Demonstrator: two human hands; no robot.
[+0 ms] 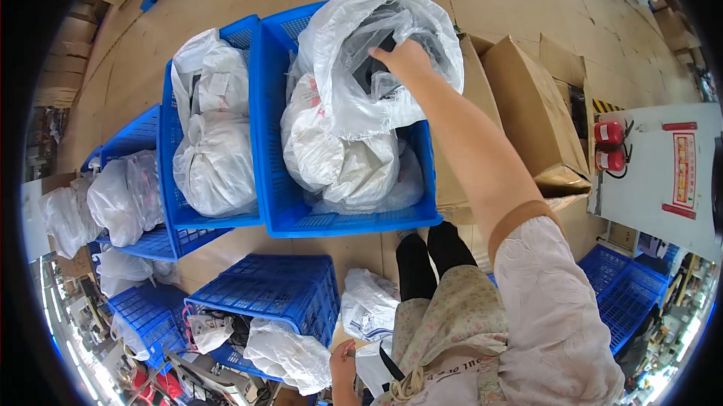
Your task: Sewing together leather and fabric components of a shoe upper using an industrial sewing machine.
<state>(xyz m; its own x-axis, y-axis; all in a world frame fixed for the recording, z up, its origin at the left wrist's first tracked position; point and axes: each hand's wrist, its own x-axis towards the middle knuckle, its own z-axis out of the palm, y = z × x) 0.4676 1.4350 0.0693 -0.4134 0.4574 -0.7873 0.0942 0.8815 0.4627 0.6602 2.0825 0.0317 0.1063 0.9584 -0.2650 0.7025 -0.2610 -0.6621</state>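
Observation:
My right hand (410, 63) reaches into the mouth of a large white woven sack (346, 112), whose rim is rolled open. Its fingers close on the clear plastic liner (407, 23), with the thumb pointing left and the other fingertips partly hidden by plastic. Dark items (369, 74) show inside the liner; their kind is unclear. The sack rests on other white sacks (369, 172) in a blue plastic crate (354, 225). Low by my body, my left hand (343, 364) hangs with curled fingers, between a white plastic bag (290, 353) and a white item with a black strap (373, 368).
More blue crates with white bags (215, 157) stand to the left. Brown cardboard boxes (527, 97) adjoin the crate's right side. Beyond them, two red fire extinguishers (608, 146) stand by a white panel (655, 172). Another blue crate (271, 285) sits near my legs.

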